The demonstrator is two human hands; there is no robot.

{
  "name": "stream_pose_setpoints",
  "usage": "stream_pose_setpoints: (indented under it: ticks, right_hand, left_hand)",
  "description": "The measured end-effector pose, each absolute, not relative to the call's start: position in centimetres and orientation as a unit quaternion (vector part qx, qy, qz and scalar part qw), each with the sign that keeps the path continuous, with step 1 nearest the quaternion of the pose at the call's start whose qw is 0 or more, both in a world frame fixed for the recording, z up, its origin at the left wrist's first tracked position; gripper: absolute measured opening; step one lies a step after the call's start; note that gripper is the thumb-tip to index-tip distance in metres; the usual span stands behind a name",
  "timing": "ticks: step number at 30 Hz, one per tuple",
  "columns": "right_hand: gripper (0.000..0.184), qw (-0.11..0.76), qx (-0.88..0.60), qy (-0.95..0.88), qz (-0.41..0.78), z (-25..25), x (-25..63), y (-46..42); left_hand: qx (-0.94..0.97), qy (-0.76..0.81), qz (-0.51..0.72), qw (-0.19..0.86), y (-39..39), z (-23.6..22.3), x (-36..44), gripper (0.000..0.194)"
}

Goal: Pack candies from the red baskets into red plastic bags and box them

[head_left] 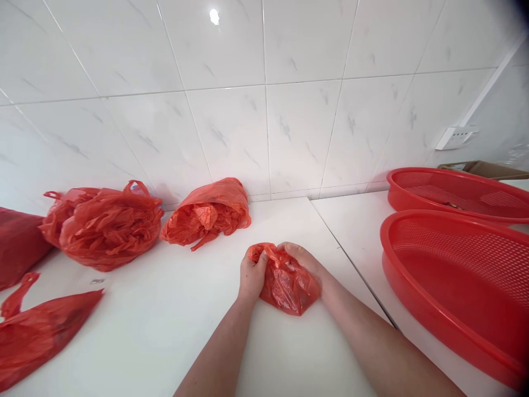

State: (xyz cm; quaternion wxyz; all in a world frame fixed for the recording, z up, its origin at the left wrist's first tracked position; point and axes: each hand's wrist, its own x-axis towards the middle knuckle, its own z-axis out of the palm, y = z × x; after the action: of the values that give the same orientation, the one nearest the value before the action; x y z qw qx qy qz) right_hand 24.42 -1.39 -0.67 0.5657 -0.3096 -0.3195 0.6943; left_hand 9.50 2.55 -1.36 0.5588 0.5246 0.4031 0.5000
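Between my two hands is a crumpled red plastic bag [289, 289], just above or on the white tabletop [165, 331]; I cannot tell if it touches. My left hand [253, 275] grips its upper left edge, thumb on top and fingers curled behind. At the bag's upper right, my right hand [303, 259] holds the gathered film, its fingers partly hidden by the plastic. What the bag contains, if anything, does not show clearly. Beyond my hands lies a red bag stuffed with more red plastic [210, 212], its mouth facing me.
Two red perforated plastic baskets [407, 292] stand at the right, one behind the other. On the left are a bulging heap of red bags [107, 229] and a flatter red bag [45, 331]. A tiled wall [231, 132] with a socket [454, 138] closes off the back.
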Motion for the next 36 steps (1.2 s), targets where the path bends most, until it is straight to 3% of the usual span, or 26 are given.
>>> stream_pose_setpoints:
  ticks: [2,5,10,15,19,22,28,36]
  right_hand:
    - [0.02,0.558,-0.314,-0.349,0.684,-0.7,24.6,-1.2]
    - [0.029,0.549,-0.325,-0.395,0.661,-0.7,25.1,-0.7]
    - [0.043,0.528,-0.405,-0.48,0.572,-1.1,25.5,0.1]
    - [0.03,0.528,-0.539,-0.513,0.409,-1.8,24.6,0.2]
    - [0.009,0.513,-0.616,-0.496,0.333,-2.2,24.1,0.0]
    - [0.005,0.505,-0.649,-0.486,0.295,-2.3,23.9,-0.2]
    - [0.02,0.566,-0.569,-0.459,0.382,-1.9,24.3,0.2]
    - [0.032,0.58,-0.383,-0.355,0.625,-0.8,26.4,-0.3]
  left_hand:
    - [0.522,0.363,0.486,0.6,2.3,-1.1,9.5,0.026]
    - [0.502,0.309,0.467,0.66,2.0,-0.9,9.7,0.028]
    - [0.504,0.308,0.457,0.665,1.9,-0.9,9.9,0.029]
    - [0.537,0.328,0.454,0.63,2.0,-0.8,9.8,0.028]
    - [0.546,0.316,0.452,0.631,2.0,-1.1,10.2,0.028]
    - [0.553,0.31,0.433,0.641,1.8,-1.3,10.5,0.03]
    - [0.565,0.34,0.444,0.606,1.9,-1.5,10.4,0.023]
    - [0.633,0.376,0.443,0.511,2.0,-2.0,10.4,0.018]
